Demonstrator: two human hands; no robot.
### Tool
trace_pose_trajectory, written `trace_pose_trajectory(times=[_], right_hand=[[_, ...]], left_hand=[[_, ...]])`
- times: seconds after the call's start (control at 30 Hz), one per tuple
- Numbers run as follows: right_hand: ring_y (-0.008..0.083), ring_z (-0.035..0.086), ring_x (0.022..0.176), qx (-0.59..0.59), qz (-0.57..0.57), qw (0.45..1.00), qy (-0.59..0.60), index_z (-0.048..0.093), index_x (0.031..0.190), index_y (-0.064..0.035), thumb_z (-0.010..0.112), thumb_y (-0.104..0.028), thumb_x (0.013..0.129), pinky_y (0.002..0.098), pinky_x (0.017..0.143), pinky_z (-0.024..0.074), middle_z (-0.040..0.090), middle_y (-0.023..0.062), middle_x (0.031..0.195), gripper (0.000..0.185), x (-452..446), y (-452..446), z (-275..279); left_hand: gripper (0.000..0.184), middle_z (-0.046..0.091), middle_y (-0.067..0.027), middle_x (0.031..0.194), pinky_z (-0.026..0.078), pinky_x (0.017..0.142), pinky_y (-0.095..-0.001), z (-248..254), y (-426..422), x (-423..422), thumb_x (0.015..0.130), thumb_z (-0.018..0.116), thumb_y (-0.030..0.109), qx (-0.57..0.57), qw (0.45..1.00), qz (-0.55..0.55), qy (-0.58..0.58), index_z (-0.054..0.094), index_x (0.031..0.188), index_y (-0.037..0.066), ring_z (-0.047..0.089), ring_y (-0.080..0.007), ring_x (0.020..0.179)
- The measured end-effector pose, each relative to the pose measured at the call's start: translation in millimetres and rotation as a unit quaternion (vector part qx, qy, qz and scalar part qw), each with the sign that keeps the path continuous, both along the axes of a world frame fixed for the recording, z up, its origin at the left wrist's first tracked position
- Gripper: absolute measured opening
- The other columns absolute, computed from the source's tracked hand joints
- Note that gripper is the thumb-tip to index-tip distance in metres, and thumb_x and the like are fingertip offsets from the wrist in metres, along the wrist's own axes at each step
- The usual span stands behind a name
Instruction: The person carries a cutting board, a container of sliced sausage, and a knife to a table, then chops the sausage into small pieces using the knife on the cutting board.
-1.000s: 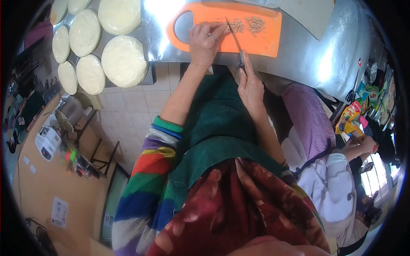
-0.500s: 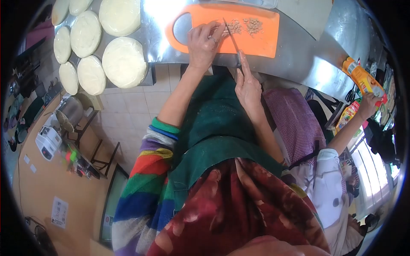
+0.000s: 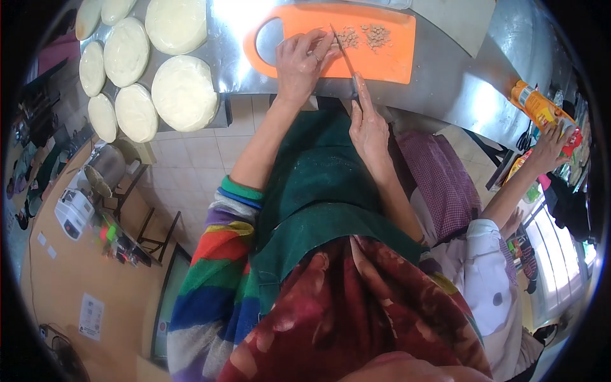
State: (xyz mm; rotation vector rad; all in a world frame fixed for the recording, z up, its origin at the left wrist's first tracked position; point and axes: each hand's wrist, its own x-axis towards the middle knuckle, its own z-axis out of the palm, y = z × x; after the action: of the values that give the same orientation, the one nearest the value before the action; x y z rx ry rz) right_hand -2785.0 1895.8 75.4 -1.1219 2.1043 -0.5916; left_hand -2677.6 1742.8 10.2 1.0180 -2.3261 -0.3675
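On the orange cutting board [image 3: 394, 63], my left hand [image 3: 300, 67] is closed, fingertips bunched on brown food that they mostly cover. My right hand [image 3: 369, 130] grips a knife [image 3: 345, 56] by its dark handle, index finger stretched along it. The thin blade lies right beside my left fingertips. Small diced brown pieces [image 3: 377, 37] form a pile to the right of the blade, and more bits [image 3: 347, 37] lie against it.
Several pale, round dough discs [image 3: 184, 93] stand at the left of the metal table [image 3: 445, 99]. At the right, a co-worker's hand [image 3: 547, 149] is at an orange packet [image 3: 538, 105]. A grey sheet [image 3: 458, 22] lies at the back right.
My hands and the knife stay almost in place, with the blade still by my left fingertips. The co-worker's hand has shifted on the orange packet, which is tilted slightly differently.
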Motion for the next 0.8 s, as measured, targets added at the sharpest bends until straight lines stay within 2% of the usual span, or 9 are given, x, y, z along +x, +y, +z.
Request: trace_pose_trajectory(times=[0.13,0.43,0.53,0.73,0.8], right_hand=[[0.043,0.066,0.102,-0.001,-0.002,1.0,0.001,0.03,0.155,-0.028,0.051,-0.011,0.099,0.0495,0.084,0.0549,0.064,0.0176,0.127,0.062,0.5,0.9,-1.8],[0.043,0.065,0.105,0.001,-0.002,1.0,0.004,0.03,0.155,-0.028,0.051,-0.009,0.099,0.049,0.083,0.055,0.063,0.0166,0.129,0.063,2.1,-0.5,1.0],[0.043,0.064,0.105,0.015,-0.001,1.0,-0.001,0.03,0.155,-0.0276,0.051,-0.009,0.099,0.049,0.084,0.055,0.062,0.0158,0.131,0.063,2.0,-0.2,5.4],[0.0431,0.064,0.106,0.005,-0.005,1.0,-0.002,0.031,0.155,-0.0285,0.05,-0.011,0.099,0.0491,0.086,0.0543,0.062,0.0147,0.131,0.062,1.0,-4.2,2.6],[0.0433,0.064,0.105,0.005,-0.007,1.0,0.002,0.03,0.155,-0.0295,0.05,-0.012,0.1,0.0491,0.086,0.0539,0.062,0.0149,0.131,0.061,0.1,-7.2,3.4]], left_hand=[[0.044,0.065,0.0051,0.117,0.041,0.094,-0.0403,0.3,4.1,0.2,0.081,0.078,0.028,0.056,0.998,0.015,-0.008,0.071,0.124,0.022,0.059,-0.0214,0.105],[0.042,0.065,0.0037,0.115,0.042,0.092,-0.0391,-0.3,-0.1,3.0,0.081,0.079,0.026,0.047,0.999,-0.003,-0.001,0.071,0.123,0.024,0.06,-0.0202,0.103],[0.037,0.066,0.0062,0.105,0.042,0.085,-0.0364,-3.0,-2.3,0.0,0.077,0.081,0.02,0.015,1.0,0.001,0.023,0.074,0.113,0.021,0.06,-0.0161,0.092],[0.038,0.067,0.0048,0.101,0.042,0.084,-0.0367,-5.9,-2.8,0.5,0.076,0.081,0.017,0.011,0.999,0.002,0.037,0.074,0.113,0.022,0.061,-0.0163,0.089],[0.04,0.067,0.0039,0.104,0.041,0.088,-0.0369,-5.7,-1.0,2.4,0.08,0.078,0.018,0.049,0.998,-0.001,0.029,0.073,0.119,0.024,0.061,-0.0171,0.092]])
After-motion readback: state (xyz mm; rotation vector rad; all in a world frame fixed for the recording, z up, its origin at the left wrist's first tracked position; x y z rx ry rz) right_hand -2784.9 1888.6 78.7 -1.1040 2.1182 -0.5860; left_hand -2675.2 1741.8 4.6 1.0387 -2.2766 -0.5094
